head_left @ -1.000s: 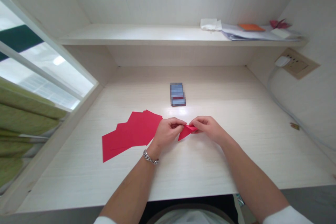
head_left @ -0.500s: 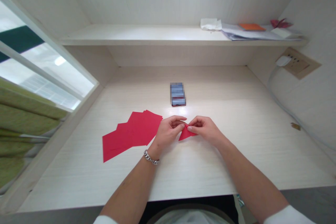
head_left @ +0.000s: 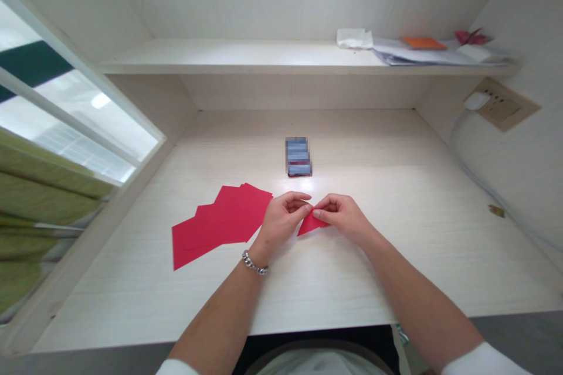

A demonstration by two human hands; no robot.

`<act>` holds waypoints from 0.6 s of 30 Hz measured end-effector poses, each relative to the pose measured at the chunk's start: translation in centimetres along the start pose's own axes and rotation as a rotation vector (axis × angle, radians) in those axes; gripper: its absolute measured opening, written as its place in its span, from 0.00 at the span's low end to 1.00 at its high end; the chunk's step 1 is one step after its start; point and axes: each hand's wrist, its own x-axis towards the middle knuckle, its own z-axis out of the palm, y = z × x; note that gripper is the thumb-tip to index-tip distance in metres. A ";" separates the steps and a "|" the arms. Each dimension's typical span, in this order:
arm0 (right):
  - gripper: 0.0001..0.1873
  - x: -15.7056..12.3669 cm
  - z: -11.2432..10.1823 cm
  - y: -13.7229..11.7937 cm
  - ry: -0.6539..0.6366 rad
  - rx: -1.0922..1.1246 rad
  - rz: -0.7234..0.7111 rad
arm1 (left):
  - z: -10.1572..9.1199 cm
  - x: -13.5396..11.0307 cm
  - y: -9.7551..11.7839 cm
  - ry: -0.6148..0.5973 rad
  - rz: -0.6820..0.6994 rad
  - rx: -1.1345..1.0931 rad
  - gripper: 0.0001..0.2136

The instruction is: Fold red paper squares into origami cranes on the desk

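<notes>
A small folded piece of red paper [head_left: 310,222], triangular where it shows, is pinched between my two hands just above the desk. My left hand [head_left: 284,215] grips its upper left edge with thumb and fingers closed. From the other side my right hand [head_left: 343,214] pinches it, the thumb pressed on top near the upper corner. My fingers hide part of the paper. Beside my left hand, several red paper sheets [head_left: 224,217] lie fanned out and overlapping on the desk.
A phone [head_left: 298,157] with a blurred screen lies beyond my hands on the pale desk [head_left: 365,299]. The shelf [head_left: 220,54] above holds papers [head_left: 391,51], an orange square [head_left: 423,43] and a folded red paper piece [head_left: 472,37]. A white cable [head_left: 472,176] hangs from the wall socket [head_left: 501,105].
Both hands keep their pinch on the red paper. The paper's lower left tip has shifted very slightly left. The sheets and phone lie as before.
</notes>
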 end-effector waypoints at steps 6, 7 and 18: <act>0.14 0.0 0.4 -0.2 -0.001 0.078 0.073 | 0.4 0.0 -0.7 0.071 0.021 0.058 0.11; 0.15 -0.1 0.5 -0.2 0.002 0.090 0.083 | 0.4 0.1 -0.7 0.077 0.018 0.063 0.10; 0.16 0.0 1.1 -0.4 0.096 0.120 0.089 | 0.2 0.3 -1.1 0.023 -0.038 0.015 0.13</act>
